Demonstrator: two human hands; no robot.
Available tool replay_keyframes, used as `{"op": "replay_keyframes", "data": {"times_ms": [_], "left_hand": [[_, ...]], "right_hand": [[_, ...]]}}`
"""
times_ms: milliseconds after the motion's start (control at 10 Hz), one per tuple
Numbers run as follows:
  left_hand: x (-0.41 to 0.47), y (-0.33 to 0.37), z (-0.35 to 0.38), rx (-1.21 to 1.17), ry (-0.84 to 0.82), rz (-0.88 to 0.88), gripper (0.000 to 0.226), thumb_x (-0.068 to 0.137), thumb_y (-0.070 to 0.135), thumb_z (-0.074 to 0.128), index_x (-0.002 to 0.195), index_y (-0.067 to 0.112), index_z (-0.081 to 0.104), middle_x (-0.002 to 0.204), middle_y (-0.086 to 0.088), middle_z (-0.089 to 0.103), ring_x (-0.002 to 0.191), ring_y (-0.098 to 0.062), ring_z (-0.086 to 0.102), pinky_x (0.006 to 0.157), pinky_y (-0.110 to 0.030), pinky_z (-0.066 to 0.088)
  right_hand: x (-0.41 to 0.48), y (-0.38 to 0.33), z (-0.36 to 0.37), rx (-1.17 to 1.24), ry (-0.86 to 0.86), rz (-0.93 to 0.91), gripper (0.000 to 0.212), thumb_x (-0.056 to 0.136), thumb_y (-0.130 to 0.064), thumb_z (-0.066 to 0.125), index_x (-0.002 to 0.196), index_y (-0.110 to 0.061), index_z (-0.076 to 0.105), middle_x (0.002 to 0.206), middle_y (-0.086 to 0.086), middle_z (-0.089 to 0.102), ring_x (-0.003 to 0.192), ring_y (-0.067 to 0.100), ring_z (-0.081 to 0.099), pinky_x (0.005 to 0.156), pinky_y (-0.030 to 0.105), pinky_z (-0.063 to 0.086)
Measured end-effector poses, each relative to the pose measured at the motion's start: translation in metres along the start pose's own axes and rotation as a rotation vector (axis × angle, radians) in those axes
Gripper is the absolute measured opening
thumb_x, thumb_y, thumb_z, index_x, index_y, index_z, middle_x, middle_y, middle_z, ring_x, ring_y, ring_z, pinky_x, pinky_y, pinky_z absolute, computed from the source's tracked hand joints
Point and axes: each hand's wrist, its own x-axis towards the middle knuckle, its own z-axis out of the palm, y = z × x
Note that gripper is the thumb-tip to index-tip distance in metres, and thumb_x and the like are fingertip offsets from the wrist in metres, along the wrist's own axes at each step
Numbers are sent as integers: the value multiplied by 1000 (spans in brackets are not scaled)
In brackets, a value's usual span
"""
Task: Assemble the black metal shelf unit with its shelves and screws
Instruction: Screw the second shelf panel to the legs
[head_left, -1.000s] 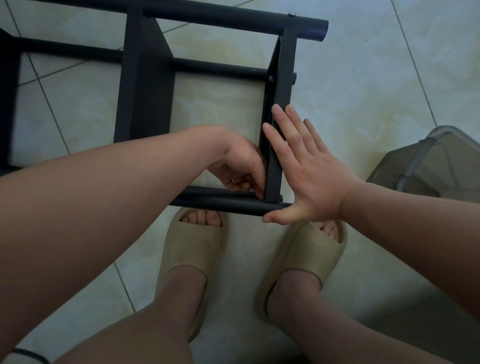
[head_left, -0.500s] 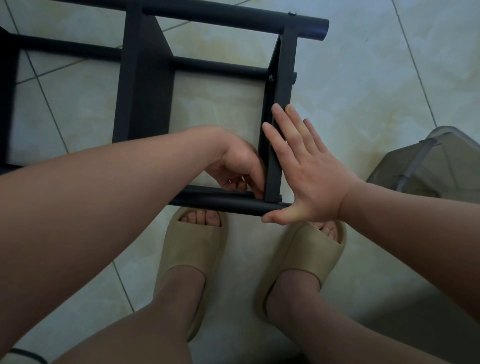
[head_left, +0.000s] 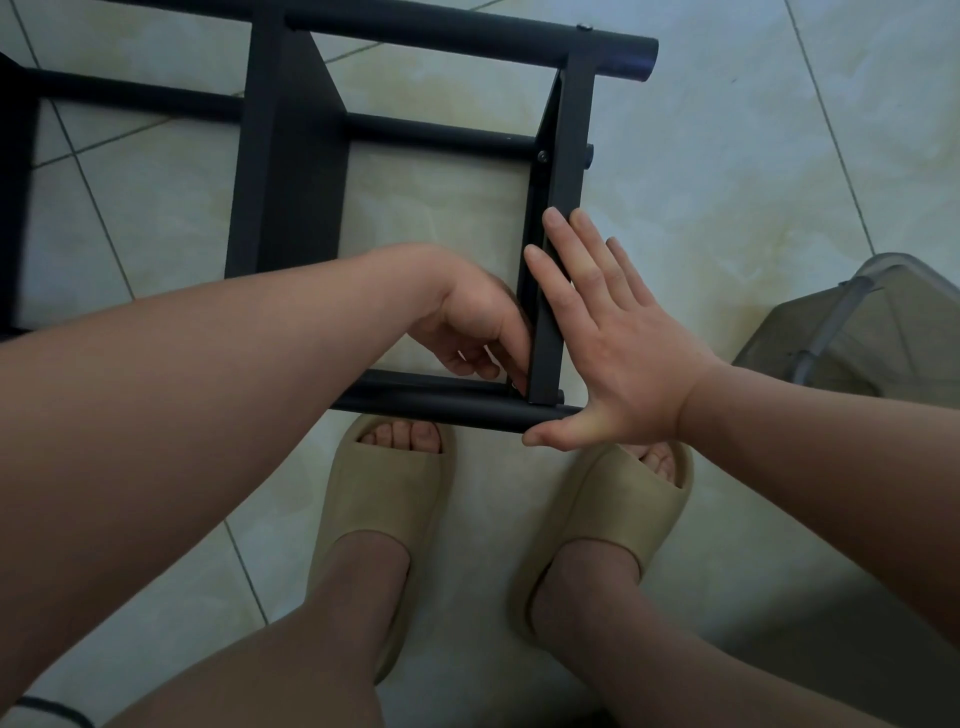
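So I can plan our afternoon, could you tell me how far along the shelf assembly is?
Done: the crosspiece shows a screw head at its far joint. In hand: the right hand presses it while the left hand works at its near corner. Left: seemingly fastening that corner.

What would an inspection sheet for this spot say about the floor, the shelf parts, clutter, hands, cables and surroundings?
Surface: pale tiled floor, grout lines showing.
Job's things: black shelf frame on the floor; a screw head at the end bar's far joint.
Clutter: translucent grey container at the right edge.
Hands: right hand flat, fingers straight against the end bar; left hand curled at the near inner corner, what it pinches is hidden.
Cables: thin black strip at lower left, unclear what it is.
Surroundings: beige slides on the person's feet.
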Motion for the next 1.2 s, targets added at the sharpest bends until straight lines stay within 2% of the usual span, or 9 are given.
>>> {"op": "replay_keyframes", "data": {"times_ms": [200, 400, 500, 600, 800, 1000, 1200], "left_hand": [[2, 3, 4, 11, -43, 4, 7, 89, 7, 67, 92, 14, 70, 75, 2, 67, 67, -10, 53, 68, -23, 43], [0, 1, -1, -4, -43, 20, 15, 88, 4, 67, 96, 15, 72, 86, 0, 69, 77, -13, 59, 75, -27, 46], [-1, -2, 1, -21, -49, 2, 10, 88, 11, 68, 93, 18, 73, 89, 2, 70, 76, -13, 57, 75, -28, 44], [2, -3, 3, -15, -50, -3, 12, 90, 11, 67, 84, 19, 73, 79, 3, 69, 70, -11, 52, 71, -25, 41], [0, 0, 0, -7, -62, 6, 14, 89, 3, 65, 88, 16, 71, 75, 3, 66, 68, -9, 52, 67, -22, 41], [1, -3, 0, -42, -56, 12, 10, 90, 11, 66, 97, 16, 72, 90, 2, 69, 74, -13, 57, 73, -26, 45], [3, -3, 3, -27, -52, 48, 12, 89, 2, 65, 91, 13, 71, 80, -1, 67, 73, -13, 56, 74, -27, 45]], "right_hand": [[-1, 0, 0, 2, 4, 2, 134, 71, -95, 39, 161, -4, -1, 168, 19, -12, 155, 34, -16, 125, 59, 6], [0, 0, 1, 1, 0, 2, 134, 71, -95, 38, 161, -4, -1, 168, 19, -12, 155, 34, -17, 125, 59, 6], [0, 0, 0, 3, 1, 1, 134, 71, -95, 39, 161, -4, -1, 168, 19, -12, 155, 34, -17, 125, 59, 5], [0, 0, 0, 5, -2, 1, 135, 71, -95, 39, 161, -4, -1, 168, 19, -12, 155, 34, -17, 125, 59, 5], [0, 0, 0, 1, 0, 2, 135, 71, -95, 40, 161, -4, 0, 168, 19, -12, 155, 34, -17, 125, 59, 5], [0, 0, 0, 4, -3, 5, 135, 71, -95, 39, 161, -4, 0, 168, 19, -12, 155, 34, -17, 125, 58, 5], [0, 0, 0, 4, 0, 5, 135, 70, -95, 40, 161, -4, 0, 168, 19, -12, 155, 34, -17, 125, 59, 6]]}}
